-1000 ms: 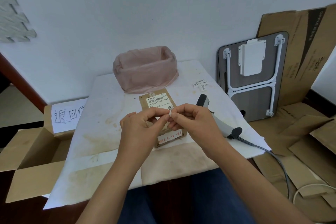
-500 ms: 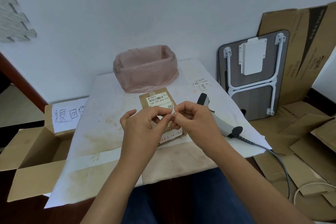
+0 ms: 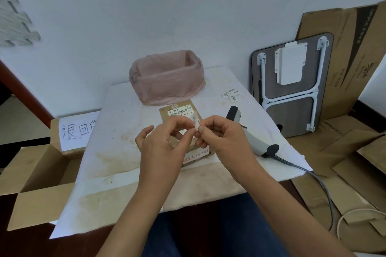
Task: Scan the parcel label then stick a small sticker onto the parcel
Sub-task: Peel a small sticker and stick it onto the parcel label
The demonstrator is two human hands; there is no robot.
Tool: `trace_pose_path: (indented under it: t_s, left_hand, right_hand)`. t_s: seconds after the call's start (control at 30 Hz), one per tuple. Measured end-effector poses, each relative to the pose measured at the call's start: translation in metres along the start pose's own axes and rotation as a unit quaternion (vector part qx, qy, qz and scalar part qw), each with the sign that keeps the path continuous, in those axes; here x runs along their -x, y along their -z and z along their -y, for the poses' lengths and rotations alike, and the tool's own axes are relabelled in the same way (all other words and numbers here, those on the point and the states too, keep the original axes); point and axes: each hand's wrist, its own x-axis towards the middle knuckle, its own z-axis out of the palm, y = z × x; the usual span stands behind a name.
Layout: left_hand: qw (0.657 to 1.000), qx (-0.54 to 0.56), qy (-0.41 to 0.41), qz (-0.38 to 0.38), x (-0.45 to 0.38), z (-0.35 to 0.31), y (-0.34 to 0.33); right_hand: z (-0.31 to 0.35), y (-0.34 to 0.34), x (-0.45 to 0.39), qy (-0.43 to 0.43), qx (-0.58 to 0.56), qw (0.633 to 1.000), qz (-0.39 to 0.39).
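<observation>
Both hands are up over the middle of the table (image 3: 117, 152), which has a white, stained cloth on it. The left hand (image 3: 160, 148) and the right hand (image 3: 225, 137) meet at the fingertips. They pinch a tiny white sticker (image 3: 197, 126) between thumbs and first fingers. The other fingers of the left hand are loosely curled and a little spread. The other fingers of the right hand are tucked in.

Under the hands lies the parcel (image 3: 183, 115). It is a flat brown cardboard pack, lying flat. Its long side runs from the near edge toward the far edge, tipped a bit left. Its white label (image 3: 181, 112) with a barcode faces up at the far end. A red and white strip is at its near end.

Just right of the parcel lies the grey scanner (image 3: 250, 131), its black head pointing to the far edge. Its cord hangs off the right edge. A soft pink bag-lined bin (image 3: 167, 79) sits by the far edge. Small white paper slips (image 3: 231, 94) lie near the far right corner.
</observation>
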Motion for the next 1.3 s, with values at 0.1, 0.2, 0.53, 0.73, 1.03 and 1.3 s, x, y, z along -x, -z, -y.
trace_pose_path:
  t_s: [0.1, 0.2, 0.53, 0.73, 1.03, 1.3]
  left_hand:
    - [0.999, -0.026, -0.019, -0.004, 0.0003, 0.0018, -0.0005]
    - [0.999, -0.031, -0.008, -0.001, 0.0003, 0.0033, -0.0002]
    - [0.978, -0.19, -0.083, 0.019, -0.0018, 0.0015, -0.0011]
    - [0.989, -0.137, -0.058, 0.026, -0.0041, 0.0042, -0.0031]
    - [0.982, 0.108, 0.132, 0.078, -0.0075, 0.0045, 0.0034]
    - [0.984, 0.077, 0.129, 0.096, -0.0087, 0.0082, 0.0025]
  right_hand:
    - [-0.0007, -0.0005, 0.0001, -0.001, 0.008, 1.0, -0.003]
    - [-0.001, -0.001, 0.0004, 0.005, 0.04, 0.999, -0.014]
    - [0.0001, -0.0039, 0.0034, 0.054, 0.186, 0.98, -0.035]
    - [-0.0011, -0.0014, 0.003, 0.016, 0.118, 0.993, -0.02]
    - [0.0012, -0.0003, 0.0031, -0.052, -0.06, 0.997, 0.025]
    - [0.0011, 0.0014, 0.0021, -0.043, -0.037, 0.998, 0.036]
